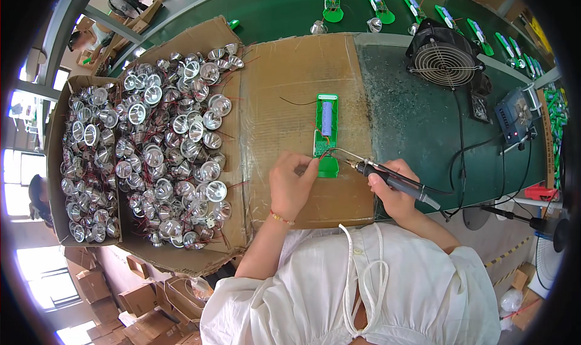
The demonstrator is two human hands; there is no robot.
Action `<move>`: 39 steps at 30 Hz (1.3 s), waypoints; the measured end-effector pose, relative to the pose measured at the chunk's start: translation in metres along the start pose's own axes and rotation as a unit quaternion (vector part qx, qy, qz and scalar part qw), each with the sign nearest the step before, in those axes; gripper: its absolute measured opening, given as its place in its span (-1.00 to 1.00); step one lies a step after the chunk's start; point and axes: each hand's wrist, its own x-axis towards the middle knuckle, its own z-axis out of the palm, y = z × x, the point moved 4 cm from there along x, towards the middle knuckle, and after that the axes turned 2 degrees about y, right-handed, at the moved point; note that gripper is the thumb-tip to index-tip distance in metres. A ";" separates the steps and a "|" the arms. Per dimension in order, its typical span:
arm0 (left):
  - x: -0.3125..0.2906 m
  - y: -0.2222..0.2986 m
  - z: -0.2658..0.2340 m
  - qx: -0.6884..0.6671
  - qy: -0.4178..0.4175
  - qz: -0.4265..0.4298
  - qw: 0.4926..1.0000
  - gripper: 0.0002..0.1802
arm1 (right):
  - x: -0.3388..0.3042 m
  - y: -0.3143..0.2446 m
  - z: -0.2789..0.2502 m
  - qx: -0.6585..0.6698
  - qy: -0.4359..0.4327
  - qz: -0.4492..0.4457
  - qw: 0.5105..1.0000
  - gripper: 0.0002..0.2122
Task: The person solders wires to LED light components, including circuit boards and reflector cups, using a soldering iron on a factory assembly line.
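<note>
A green plastic flashlight housing (328, 168) lies on the cardboard sheet in front of me, with a blue cylindrical battery (327, 118) and a small green circuit board (323, 147) inside it. My left hand (289, 183) is at the housing's near left side, thumb and finger pinched on thin wires (325, 155) by the board. My right hand (396, 204) grips a soldering iron (417, 192) with a thin curved metal tube along it. The iron's tip points left, close to the wires; whether it touches them I cannot tell.
Cardboard boxes on the left hold many silver reflector cups (172, 157) with red wires. A black fan (445, 63) and a blue soldering station (515, 116) stand on the right, cables trailing across the bench. Several green housings (379, 7) line the far green surface.
</note>
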 end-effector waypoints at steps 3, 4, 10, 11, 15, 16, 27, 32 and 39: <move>-0.001 -0.001 0.001 -0.005 0.004 0.006 1.000 -0.90 | 0.000 -0.001 0.002 0.023 0.036 0.013 0.999 -0.84; -0.001 -0.001 0.001 -0.004 0.005 0.005 1.000 -0.90 | 0.001 -0.001 0.002 0.023 0.035 0.013 0.999 -0.84; -0.001 -0.001 0.002 -0.022 -0.005 -0.031 0.999 -0.91 | 0.002 -0.004 0.000 -0.006 -0.008 0.010 1.000 -0.85; -0.001 -0.001 0.003 -0.013 0.001 -0.014 1.000 -0.92 | 0.001 -0.004 -0.001 -0.004 -0.006 0.011 1.000 -0.85; 0.000 -0.003 0.002 -0.004 0.015 0.007 1.000 -0.91 | 0.000 -0.010 -0.001 0.045 0.035 0.023 0.998 -0.85; 0.000 -0.002 0.002 -0.005 0.015 0.007 1.000 -0.91 | 0.000 -0.010 -0.002 0.045 0.034 0.023 0.998 -0.85; 0.000 -0.001 0.003 0.011 0.018 0.008 1.000 -0.90 | -0.001 -0.008 -0.006 0.033 0.031 0.010 0.999 -0.84; 0.001 -0.003 0.003 0.000 0.047 -0.016 0.999 -0.89 | -0.004 0.001 -0.002 0.014 0.010 0.014 1.000 -0.84; 0.004 -0.001 0.005 0.031 0.037 -0.027 0.998 -0.87 | 0.002 0.004 0.008 0.060 0.011 0.043 0.997 -0.85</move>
